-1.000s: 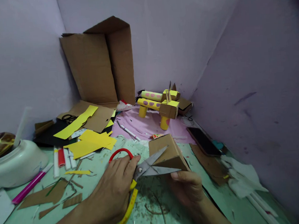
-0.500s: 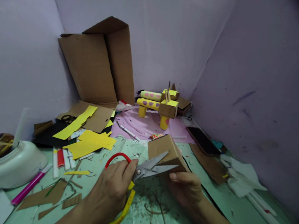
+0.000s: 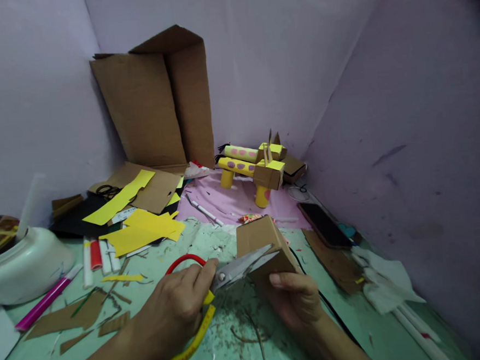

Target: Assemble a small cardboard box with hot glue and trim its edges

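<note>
My left hand (image 3: 178,299) is closed round the handles of a pair of scissors (image 3: 230,271) with red loops. Their blades reach across the near side of a small brown cardboard box (image 3: 256,236), nearly together on its edge. That box is in my right hand (image 3: 295,302), whose thumb presses on its near face while the other fingers are mostly hidden beneath. A yellow measuring tape (image 3: 197,339) hangs below the left hand. Under both hands the green tabletop carries dark scraps and curled shavings (image 3: 251,335).
Two yellow giraffe-like cardboard figures (image 3: 237,166) stand at the back on a pink cloth (image 3: 195,194). Yellow paper pieces (image 3: 145,230), markers (image 3: 95,255) and cardboard offcuts (image 3: 68,315) lie left, by a white pot (image 3: 28,266). A phone (image 3: 323,226) lies right. A large carton (image 3: 144,110) stands behind.
The scissor blades have come closer together at the box's edge. Both hands and the box sit almost where they were; the whole view has shifted slightly.
</note>
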The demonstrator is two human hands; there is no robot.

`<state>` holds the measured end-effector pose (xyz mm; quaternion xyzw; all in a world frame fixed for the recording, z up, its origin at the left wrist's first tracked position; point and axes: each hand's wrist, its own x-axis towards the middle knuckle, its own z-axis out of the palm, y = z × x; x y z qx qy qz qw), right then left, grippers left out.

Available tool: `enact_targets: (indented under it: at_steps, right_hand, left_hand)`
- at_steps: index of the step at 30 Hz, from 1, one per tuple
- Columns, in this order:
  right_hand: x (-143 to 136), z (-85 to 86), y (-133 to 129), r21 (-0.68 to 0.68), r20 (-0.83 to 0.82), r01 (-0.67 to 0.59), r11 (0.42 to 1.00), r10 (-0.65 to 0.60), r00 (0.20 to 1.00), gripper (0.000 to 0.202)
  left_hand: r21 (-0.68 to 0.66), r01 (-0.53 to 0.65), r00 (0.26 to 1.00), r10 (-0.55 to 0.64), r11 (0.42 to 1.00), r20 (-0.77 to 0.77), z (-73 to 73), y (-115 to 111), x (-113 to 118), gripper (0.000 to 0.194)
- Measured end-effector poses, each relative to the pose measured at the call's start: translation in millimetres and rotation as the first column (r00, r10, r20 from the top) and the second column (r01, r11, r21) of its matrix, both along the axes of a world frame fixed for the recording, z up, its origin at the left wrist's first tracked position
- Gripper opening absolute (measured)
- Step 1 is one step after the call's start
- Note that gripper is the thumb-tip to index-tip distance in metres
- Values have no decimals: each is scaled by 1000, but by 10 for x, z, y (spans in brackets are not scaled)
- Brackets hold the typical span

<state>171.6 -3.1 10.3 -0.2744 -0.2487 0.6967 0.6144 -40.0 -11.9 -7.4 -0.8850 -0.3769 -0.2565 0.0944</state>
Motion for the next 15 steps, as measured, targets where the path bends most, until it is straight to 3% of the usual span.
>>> enact_targets:
  at_steps: [8,15]
  right_hand:
    - [-13,-2,14,17,14,22,1000,-22,1000,67]
    - [-33,5,9,64,54,4,998,-7,999,44]
  left_hand:
    - [5,-19,998,18,1000,63,-94,19,-11,56]
    - [-115,-3,989,20,993,149,-152,37,-53,50]
